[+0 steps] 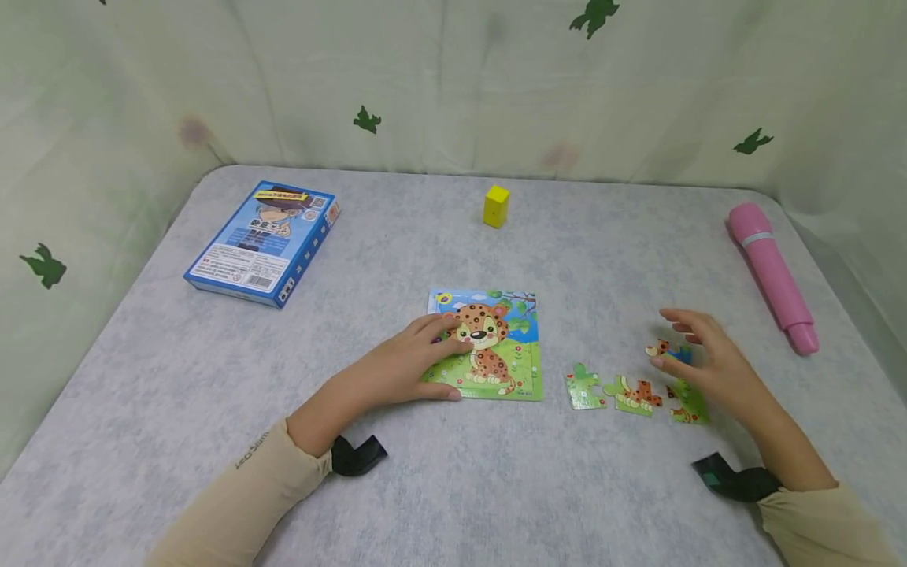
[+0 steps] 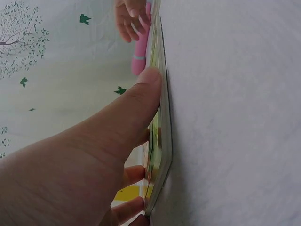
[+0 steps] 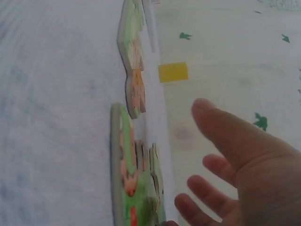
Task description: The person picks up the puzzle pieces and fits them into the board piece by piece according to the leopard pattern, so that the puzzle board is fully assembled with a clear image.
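Observation:
A square leopard jigsaw puzzle [image 1: 520, 370] lies flat in the middle of the table. My left hand [image 1: 404, 362] rests on its left part, fingers spread over the picture; in the left wrist view the thumb [image 2: 149, 77] lies along the board's near edge. To the right are loose jigsaw pieces: a green one [image 1: 583, 391], one with spotted legs [image 1: 641, 394] and a green one with a paw [image 1: 690, 405]. Another piece with blue on it [image 1: 676, 354] is partly hidden by my right hand [image 1: 719, 366]. That hand hovers over the pieces, its fingers loosely bent and thumb apart, with nothing between them.
A blue card-game box [image 1: 258, 244] lies at the back left. Behind the puzzle stands a small yellow block [image 1: 496, 207]. A pink wand-shaped object [image 1: 772, 272] lies at the right edge. A pale curtain with green birds hangs behind the table.

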### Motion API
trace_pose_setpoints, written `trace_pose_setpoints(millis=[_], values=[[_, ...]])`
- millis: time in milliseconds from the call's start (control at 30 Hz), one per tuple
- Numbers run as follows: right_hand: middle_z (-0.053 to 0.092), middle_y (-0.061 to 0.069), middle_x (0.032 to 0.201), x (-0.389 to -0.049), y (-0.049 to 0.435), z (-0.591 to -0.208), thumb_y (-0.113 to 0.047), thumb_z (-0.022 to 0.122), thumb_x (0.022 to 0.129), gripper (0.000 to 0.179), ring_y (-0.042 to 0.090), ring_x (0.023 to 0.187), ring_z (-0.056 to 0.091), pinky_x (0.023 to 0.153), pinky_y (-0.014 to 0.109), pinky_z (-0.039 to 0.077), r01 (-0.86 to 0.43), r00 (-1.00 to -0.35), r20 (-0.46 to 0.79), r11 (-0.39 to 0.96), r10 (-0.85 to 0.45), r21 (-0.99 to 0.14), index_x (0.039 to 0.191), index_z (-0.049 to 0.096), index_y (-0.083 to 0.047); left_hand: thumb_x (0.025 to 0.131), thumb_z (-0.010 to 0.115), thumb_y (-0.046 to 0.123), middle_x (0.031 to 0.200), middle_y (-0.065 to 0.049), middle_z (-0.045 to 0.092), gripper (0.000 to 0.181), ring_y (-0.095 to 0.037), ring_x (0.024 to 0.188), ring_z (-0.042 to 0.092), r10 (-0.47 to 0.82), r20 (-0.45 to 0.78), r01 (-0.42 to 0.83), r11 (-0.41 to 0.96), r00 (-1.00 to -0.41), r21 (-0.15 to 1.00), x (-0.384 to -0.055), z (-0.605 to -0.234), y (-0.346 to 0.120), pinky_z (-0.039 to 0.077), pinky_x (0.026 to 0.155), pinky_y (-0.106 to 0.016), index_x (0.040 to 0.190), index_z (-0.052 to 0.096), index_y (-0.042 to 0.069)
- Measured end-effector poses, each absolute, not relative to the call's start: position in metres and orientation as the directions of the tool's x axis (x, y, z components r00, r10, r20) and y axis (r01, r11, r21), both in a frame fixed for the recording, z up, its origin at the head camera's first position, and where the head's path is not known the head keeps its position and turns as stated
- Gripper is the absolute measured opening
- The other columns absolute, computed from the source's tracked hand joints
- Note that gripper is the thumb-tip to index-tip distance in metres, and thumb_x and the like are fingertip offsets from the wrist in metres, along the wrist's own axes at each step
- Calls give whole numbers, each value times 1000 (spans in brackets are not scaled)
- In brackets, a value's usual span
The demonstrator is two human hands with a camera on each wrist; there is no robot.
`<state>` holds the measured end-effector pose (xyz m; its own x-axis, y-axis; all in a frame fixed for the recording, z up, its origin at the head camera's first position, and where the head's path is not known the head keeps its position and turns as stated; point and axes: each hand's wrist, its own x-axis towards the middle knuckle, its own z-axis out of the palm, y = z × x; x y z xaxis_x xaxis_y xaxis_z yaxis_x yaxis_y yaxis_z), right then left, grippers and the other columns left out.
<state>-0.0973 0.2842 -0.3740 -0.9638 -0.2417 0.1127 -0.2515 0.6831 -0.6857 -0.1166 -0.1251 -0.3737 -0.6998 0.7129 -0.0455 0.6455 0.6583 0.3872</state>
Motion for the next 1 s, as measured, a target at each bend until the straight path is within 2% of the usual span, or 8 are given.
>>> trace_pose_setpoints(millis=[67,167,200,333,633,800,1000], values=[[36,19,127,-98,288,-378,-16,69,81,63,35,110,36,91,20,27,-246,-961,82,688,-263,-682,132,37,1,79,59,54,143,-7,26,62,-25,131,17,715,-45,648,657,-698,384,-117,-374,-125,29,99,-42,131,47,23],[34,22,128,-99,295,-383,-19,68,81,64,38,114,32,99,38,24,-227,-958,25,701,-287,-676,132,35,2,79,59,53,143,-7,26,62,-24,131,17,721,-38,656,650,-692,382,-117,-373,-124,28,100,-42,132,46,23],[33,23,128,-99,297,-384,-19,68,81,64,39,115,31,99,45,21,-230,-954,14,702,-299,-674,132,35,3,79,60,53,143,-8,26,62,-24,131,17,723,-34,659,648,-690,382,-117,-373,-124,28,100,-41,132,46,22],[34,23,126,-100,303,-387,-16,68,81,59,41,115,30,95,56,19,-262,-939,5,707,-344,-657,128,40,5,79,60,52,142,-8,27,62,-25,131,17,730,-23,668,638,-684,382,-117,-373,-124,28,100,-41,131,47,22],[45,21,114,-102,299,-386,-13,66,83,40,38,107,38,88,58,27,-293,-941,47,735,-336,-612,117,52,4,79,58,54,143,-8,25,63,-25,132,16,718,-43,655,656,-694,377,-117,-376,-126,27,100,-42,132,46,22],[46,23,113,-101,296,-382,-14,65,83,40,38,104,40,84,57,30,-273,-951,44,767,-305,-581,117,51,4,79,58,54,143,-8,26,63,-26,131,17,717,-41,653,656,-696,378,-117,-376,-126,28,100,-42,132,46,22],[49,19,113,-99,280,-371,-14,67,81,42,31,101,44,79,51,38,-341,-938,148,761,-313,-552,117,52,4,80,56,56,141,-8,29,63,-26,130,20,728,-14,685,651,-685,326,-118,-376,-125,26,101,-41,131,46,22]])
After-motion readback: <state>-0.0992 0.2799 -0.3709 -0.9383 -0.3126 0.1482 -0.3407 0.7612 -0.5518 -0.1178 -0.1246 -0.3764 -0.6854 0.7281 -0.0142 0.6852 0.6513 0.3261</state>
